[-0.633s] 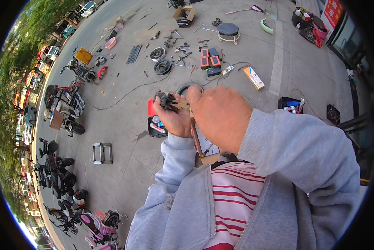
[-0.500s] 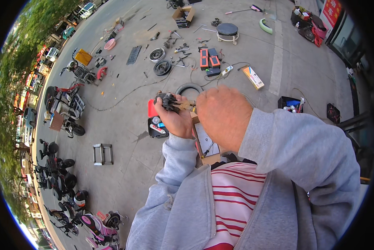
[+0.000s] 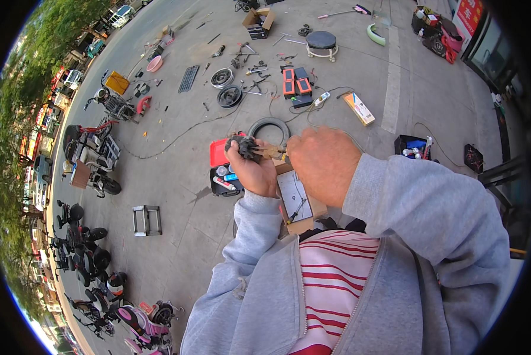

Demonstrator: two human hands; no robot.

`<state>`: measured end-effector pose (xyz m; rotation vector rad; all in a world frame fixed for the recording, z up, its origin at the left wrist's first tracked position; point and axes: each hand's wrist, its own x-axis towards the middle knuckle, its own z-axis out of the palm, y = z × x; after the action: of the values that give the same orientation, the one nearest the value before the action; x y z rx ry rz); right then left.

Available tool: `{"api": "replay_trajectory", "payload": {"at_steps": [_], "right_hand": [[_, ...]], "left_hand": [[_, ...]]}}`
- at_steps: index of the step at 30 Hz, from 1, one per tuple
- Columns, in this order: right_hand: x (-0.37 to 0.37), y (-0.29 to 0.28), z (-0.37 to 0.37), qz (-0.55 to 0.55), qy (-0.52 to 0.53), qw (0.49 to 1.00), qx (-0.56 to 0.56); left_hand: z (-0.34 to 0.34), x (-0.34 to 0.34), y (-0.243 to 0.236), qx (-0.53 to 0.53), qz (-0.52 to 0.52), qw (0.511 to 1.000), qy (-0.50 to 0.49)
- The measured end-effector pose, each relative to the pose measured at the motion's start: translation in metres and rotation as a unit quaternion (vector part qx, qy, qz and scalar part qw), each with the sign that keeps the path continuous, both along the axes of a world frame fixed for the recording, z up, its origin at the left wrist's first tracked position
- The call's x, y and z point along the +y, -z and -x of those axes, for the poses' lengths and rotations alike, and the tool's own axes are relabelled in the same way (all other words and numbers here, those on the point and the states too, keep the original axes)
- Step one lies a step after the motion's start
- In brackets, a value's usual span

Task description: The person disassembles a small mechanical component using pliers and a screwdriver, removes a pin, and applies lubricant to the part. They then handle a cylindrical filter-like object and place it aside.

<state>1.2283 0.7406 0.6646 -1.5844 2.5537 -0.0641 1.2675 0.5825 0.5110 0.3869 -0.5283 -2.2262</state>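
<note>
Grey pavement was lined at far left by parked motorbikes. A metal frame was placed farther right, then a black box. A dark part was pinched in the grip of the left hand and met by rusty pliers, which were clasped in the closed grip of the right hand.

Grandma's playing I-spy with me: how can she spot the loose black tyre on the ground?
Start with the wide grey pavement and find the round, dark-topped stool near the top of the picture. Go down and left to the black tyre lying flat. Unlike the two wheels further left, it is a bare ring with an open middle.
</note>
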Motion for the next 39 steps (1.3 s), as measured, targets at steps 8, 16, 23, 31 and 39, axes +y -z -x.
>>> {"api": "replay_trajectory", "payload": {"at_steps": [8,16,23,31,39], "right_hand": [[0.001,0.013,0.006,0.018,0.004,1.0,0.011],[0.005,0.029,0.01,0.032,0.033,0.999,-0.02],[0.007,0.045,0.017,0.03,0.06,0.993,-0.102],[0.014,0.051,0.02,0.053,0.107,0.986,-0.116],[0.027,0.055,0.019,0.039,0.147,0.975,-0.16]], "left_hand": [[0.005,-0.005,0.008,0.003,0.042,0.999,-0.019],[0.012,-0.006,0.022,-0.035,0.022,0.999,-0.029],[0.021,-0.003,0.024,-0.086,-0.012,0.996,-0.033],[0.029,0.005,0.018,-0.165,0.015,0.986,-0.017],[0.035,-0.001,0.034,-0.219,0.001,0.976,-0.016]]}}
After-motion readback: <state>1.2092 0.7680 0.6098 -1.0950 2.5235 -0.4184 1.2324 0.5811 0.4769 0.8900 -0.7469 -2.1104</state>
